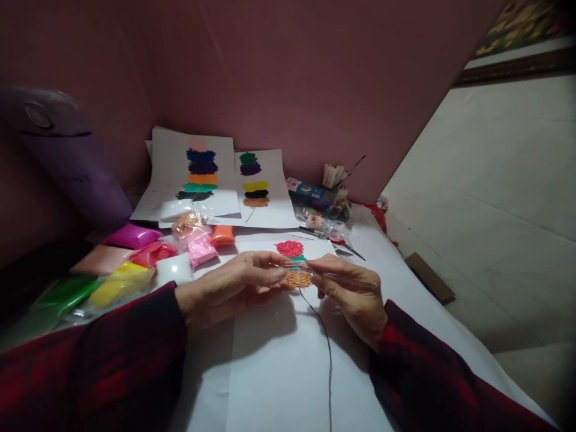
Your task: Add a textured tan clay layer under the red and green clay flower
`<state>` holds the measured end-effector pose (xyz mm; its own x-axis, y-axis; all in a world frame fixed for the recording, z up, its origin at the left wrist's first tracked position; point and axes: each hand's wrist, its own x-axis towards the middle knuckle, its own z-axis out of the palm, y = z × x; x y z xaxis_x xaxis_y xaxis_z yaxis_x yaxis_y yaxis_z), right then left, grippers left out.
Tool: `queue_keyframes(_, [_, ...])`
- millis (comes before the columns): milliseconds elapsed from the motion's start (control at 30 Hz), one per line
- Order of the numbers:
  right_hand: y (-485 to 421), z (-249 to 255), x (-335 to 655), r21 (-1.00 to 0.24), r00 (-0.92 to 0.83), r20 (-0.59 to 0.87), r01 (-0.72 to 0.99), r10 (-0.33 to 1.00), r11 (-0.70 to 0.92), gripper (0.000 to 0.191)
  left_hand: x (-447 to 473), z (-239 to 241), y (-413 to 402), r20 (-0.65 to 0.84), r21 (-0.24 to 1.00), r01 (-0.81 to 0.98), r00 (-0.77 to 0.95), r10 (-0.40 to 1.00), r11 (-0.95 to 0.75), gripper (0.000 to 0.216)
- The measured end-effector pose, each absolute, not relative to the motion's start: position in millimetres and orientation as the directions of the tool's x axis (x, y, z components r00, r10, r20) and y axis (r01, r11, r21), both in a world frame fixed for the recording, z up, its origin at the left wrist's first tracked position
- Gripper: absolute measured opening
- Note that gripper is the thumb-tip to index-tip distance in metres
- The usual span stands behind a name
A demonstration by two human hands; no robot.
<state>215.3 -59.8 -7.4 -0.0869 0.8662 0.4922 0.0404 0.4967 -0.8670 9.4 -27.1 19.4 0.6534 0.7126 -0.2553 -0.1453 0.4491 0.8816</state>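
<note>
A white sheet of paper (274, 360) lies in front of me with a clay picture on it: a red textured blob (290, 248), a green band, an orange blob (299, 279) and a thin black line (326, 348) running down. My left hand (238, 282) is pinched closed at the picture's left edge. My right hand (351, 288) is closed on a thin clear stick (310, 269) whose tip lies across the green and orange clay. Both wrists wear dark red checked sleeves.
Bags of coloured clay (130, 270) in pink, red, yellow, green and orange lie at the left. Two finished clay pictures (202, 174) lean on the pink wall. A blue box, brushes and scissors (324, 198) crowd the back right. The table edge (432, 300) drops to a pale floor.
</note>
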Motion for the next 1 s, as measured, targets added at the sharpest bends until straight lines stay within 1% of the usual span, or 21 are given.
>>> queue_keyframes(100, [-59.8, -8.1, 214.9, -0.845, -0.13, 0.518, 0.076, 0.846, 0.529, 0.022, 13.1, 19.8, -29.8, -0.245, 0.92, -0.072, 0.664, 0.707, 0.386, 0.015])
queue_keyframes(200, [-59.9, -8.0, 214.0, -0.833, -0.153, 0.526, 0.107, 0.836, 0.543, 0.02, 15.6, 21.2, -30.1, -0.227, 0.97, 0.064, 0.583, 0.78, 0.234, 0.025])
queue_keyframes(267, [-61.0, -6.8, 213.3, -0.831, -0.152, 0.523, 0.127, 0.838, 0.542, 0.017, 16.8, 22.4, -29.8, -0.22, 0.974, 0.167, 0.542, 0.811, 0.153, 0.027])
queue_keyframes(367, [-62.8, -4.2, 213.0, -0.83, -0.089, 0.526, 0.162, 0.846, 0.533, 0.011, 17.3, 23.3, -28.7, -0.231, 0.965, 0.229, 0.498, 0.836, 0.13, 0.026])
queue_keyframes(467, [-60.9, -4.3, 214.5, -0.855, 0.098, 0.513, 0.15, 0.853, 0.497, 0.006, 15.5, 21.0, -26.3, -0.221, 0.972, 0.17, 0.432, 0.875, 0.161, 0.026])
queue_keyframes(567, [-53.9, -9.2, 217.2, -0.872, 0.211, 0.49, 0.098, 0.846, 0.48, 0.011, 13.1, 15.5, -23.4, -0.193, 0.981, 0.07, 0.375, 0.907, 0.18, 0.032])
queue_keyframes(667, [-45.6, -14.8, 219.9, -0.88, 0.254, 0.466, 0.035, 0.848, 0.473, 0.017, 12.6, 9.4, -21.0, -0.229, 0.968, -0.019, 0.349, 0.909, 0.251, 0.035])
queue_keyframes(767, [-40.4, -16.1, 221.8, -0.913, 0.266, 0.394, 0.007, 0.88, 0.407, 0.019, 13.9, 6.3, -19.8, -0.231, 0.953, -0.085, 0.414, 0.88, 0.29, 0.03])
queue_keyframes(833, [-39.5, -14.7, 222.4, -0.934, 0.252, 0.354, 0.043, 0.901, 0.355, 0.019, 15.0, 6.4, -20.1, -0.228, 0.949, -0.094, 0.448, 0.864, 0.299, 0.02])
queue_keyframes(900, [-40.1, -12.9, 222.2, -0.944, 0.242, 0.329, 0.104, 0.913, 0.313, 0.02, 16.0, 7.4, -21.1, -0.249, 0.942, -0.099, 0.437, 0.864, 0.321, 0.009])
queue_keyframes(933, [-40.8, -12.4, 221.9, -0.947, 0.24, 0.317, 0.127, 0.917, 0.294, 0.02, 16.4, 7.8, -21.6, -0.264, 0.937, -0.1, 0.421, 0.868, 0.334, 0.008])
queue_keyframes(1000, [-42.3, -12.5, 221.4, -0.956, 0.237, 0.281, 0.154, 0.93, 0.249, 0.019, 17.0, 8.3, -22.2, -0.281, 0.936, -0.089, 0.393, 0.876, 0.34, 0.012])
